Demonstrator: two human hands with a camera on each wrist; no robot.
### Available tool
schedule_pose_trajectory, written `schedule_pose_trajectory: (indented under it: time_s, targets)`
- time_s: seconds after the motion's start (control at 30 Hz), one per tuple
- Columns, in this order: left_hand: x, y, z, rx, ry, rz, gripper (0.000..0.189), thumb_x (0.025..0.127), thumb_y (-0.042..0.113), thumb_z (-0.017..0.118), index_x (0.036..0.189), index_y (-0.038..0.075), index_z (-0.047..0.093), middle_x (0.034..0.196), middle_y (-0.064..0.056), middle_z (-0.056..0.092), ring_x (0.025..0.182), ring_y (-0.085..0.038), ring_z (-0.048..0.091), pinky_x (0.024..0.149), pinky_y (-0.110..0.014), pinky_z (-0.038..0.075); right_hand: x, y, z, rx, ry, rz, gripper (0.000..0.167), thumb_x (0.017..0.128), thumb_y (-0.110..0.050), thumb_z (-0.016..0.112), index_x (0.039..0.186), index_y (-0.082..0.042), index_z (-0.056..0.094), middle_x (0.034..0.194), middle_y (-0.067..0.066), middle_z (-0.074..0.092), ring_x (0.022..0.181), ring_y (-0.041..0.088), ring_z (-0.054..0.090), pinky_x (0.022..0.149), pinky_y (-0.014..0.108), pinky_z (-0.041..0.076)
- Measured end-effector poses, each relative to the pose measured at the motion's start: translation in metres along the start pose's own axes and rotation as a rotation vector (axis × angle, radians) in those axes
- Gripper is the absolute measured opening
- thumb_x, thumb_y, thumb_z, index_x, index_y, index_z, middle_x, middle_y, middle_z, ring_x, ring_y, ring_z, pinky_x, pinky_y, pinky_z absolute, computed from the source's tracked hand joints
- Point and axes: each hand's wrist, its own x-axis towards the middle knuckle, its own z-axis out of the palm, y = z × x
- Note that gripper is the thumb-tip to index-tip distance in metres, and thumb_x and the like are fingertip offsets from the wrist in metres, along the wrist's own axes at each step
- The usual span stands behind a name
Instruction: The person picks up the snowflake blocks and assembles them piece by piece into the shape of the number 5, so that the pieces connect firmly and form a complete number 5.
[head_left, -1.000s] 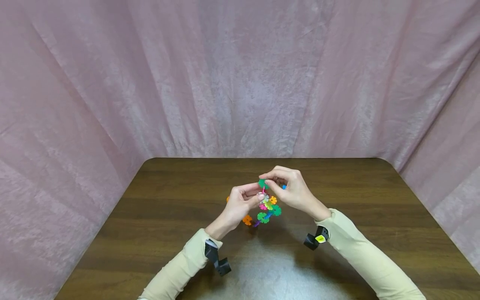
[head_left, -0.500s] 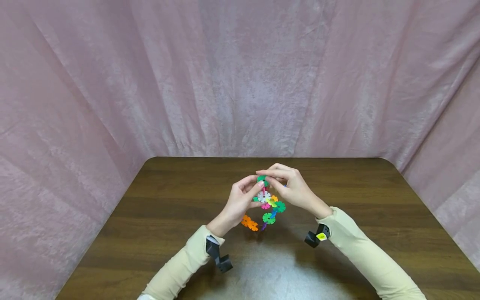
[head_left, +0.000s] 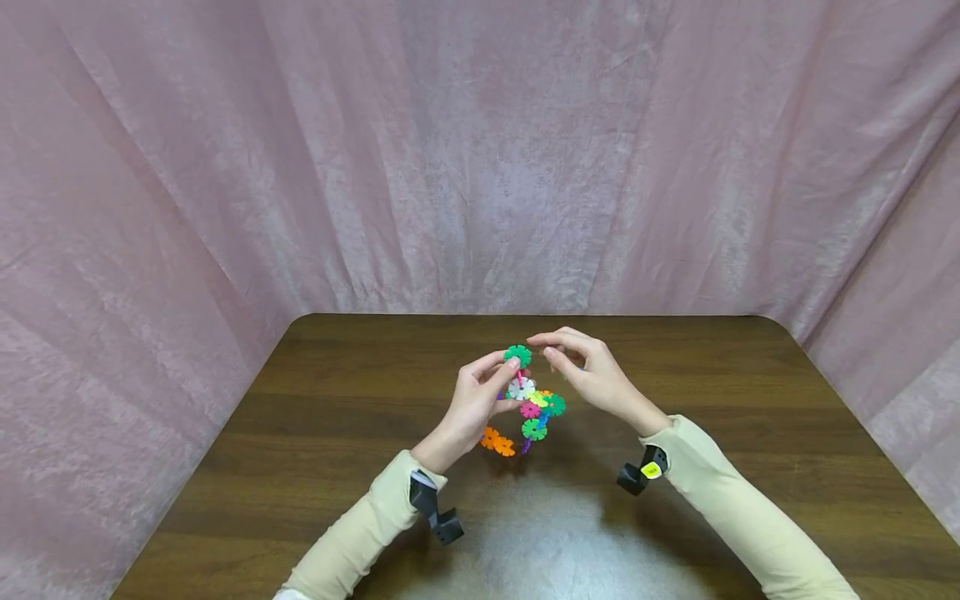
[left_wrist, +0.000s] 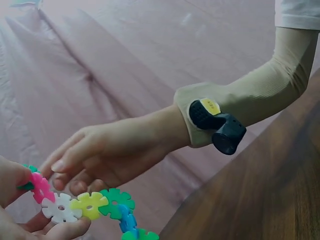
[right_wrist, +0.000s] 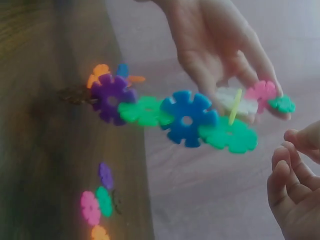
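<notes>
Left hand: pinching the top green disc.
Right hand: released, just beside that disc.
Disc chain: midway between the surface's side edges, lower end perhaps touching down.

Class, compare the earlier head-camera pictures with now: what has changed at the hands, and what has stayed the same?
The right hand has let go of the top green disc and moved slightly right. The left thumb, lower down a second ago, has moved up; the left hand now pinches that disc, which has shifted slightly left. The table and curtain look unchanged.
</notes>
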Motion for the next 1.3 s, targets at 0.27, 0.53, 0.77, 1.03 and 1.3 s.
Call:
schedule_pose_trajectory:
  time_s: [0.27, 0.53, 0.77, 1.03, 1.3]
  targets:
    - [0.001, 0.001, -0.004, -0.066, 0.001, 0.004, 0.029, 0.101, 0.019, 0.052, 0.118, -0.003, 0.061, 0.091, -0.001, 0.068, 0.095, -0.026, 0.070, 0.089, -0.052, 0.051, -0.003, 0.021, -0.005, 0.002, 0.004, 0.086, 0.022, 0.098, -0.002, 0.051, 0.114, -0.001, 0.066, 0.091, 0.009, 0.061, 0.070, 0.005, 0.053, 0.055, 0.023, 0.043]
    - [0.000, 0.000, -0.008, -0.067, -0.001, 0.002, 0.037, 0.102, 0.022, 0.049, 0.121, -0.009, 0.058, 0.093, -0.002, 0.069, 0.091, -0.019, 0.070, 0.086, -0.047, 0.054, -0.006, 0.051, -0.006, -0.009, 0.000, 0.157, 0.023, 0.099, -0.004, 0.049, 0.115, 0.003, 0.065, 0.104, 0.018, 0.067, 0.084, -0.001, 0.057, 0.067, 0.022, 0.051]
    - [0.000, 0.001, -0.009, -0.024, 0.005, 0.024, 0.038, 0.101, 0.023, 0.051, 0.121, -0.009, 0.059, 0.100, 0.000, 0.070, 0.105, -0.031, 0.067, 0.085, -0.047, 0.055, -0.007, 0.090, -0.005, -0.034, 0.013, 0.216, 0.024, 0.100, -0.013, 0.052, 0.117, -0.007, 0.067, 0.110, 0.014, 0.068, 0.089, -0.002, 0.060, 0.071, 0.023, 0.052]
    - [-0.001, -0.001, -0.010, -0.017, 0.003, -0.006, 0.039, 0.102, 0.020, 0.049, 0.124, -0.011, 0.055, 0.101, -0.005, 0.069, 0.103, -0.026, 0.068, 0.088, -0.053, 0.051, -0.011, 0.103, -0.005, -0.185, -0.008, 0.267, 0.022, 0.095, -0.004, 0.056, 0.113, -0.004, 0.068, 0.108, 0.014, 0.066, 0.079, 0.019, 0.062, 0.066, 0.024, 0.046]
    - [-0.002, -0.001, -0.010, -0.024, -0.011, -0.020, 0.041, 0.102, 0.024, 0.049, 0.125, -0.009, 0.054, 0.096, 0.001, 0.068, 0.101, -0.018, 0.066, 0.089, -0.054, 0.051, -0.015, 0.120, -0.006, -0.312, -0.054, 0.378, 0.023, 0.093, -0.004, 0.057, 0.112, -0.004, 0.068, 0.107, 0.016, 0.063, 0.082, 0.020, 0.054, 0.072, 0.030, 0.042]
